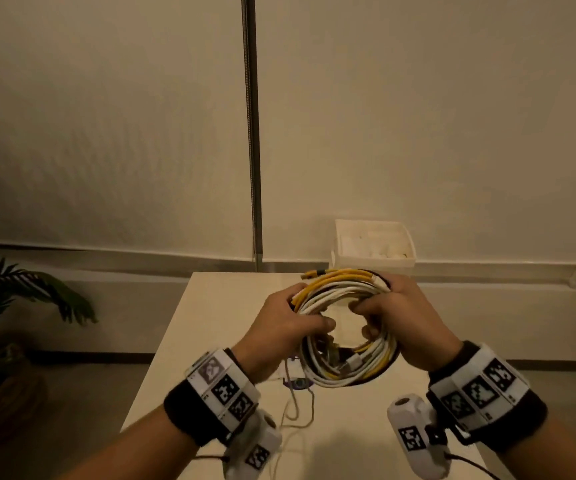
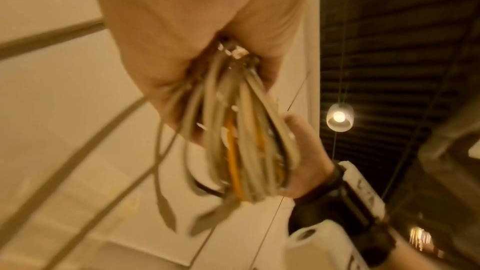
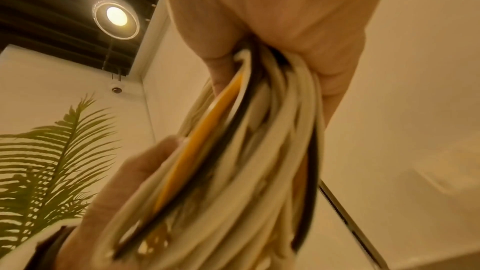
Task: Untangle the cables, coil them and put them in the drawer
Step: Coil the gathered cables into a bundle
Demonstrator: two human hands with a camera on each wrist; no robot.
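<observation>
Dim amber light from ceiling lamp (image 3: 116,16); both wrist views motion-blurred.

Two hands (image 1: 345,323), one cable coil (image 1: 343,296), one table (image 1: 217,306), one plant (image 1: 20,296), one white bin (image 1: 373,261).

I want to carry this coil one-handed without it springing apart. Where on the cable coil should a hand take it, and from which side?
Probably best gripped across the whole band of strands on one side of the cable coil, coming from outside the ring, fingers curling through the open middle. The left hand and right hand already hold opposite sides this way. Loose ends hang from the near side, so gather those in.
</observation>
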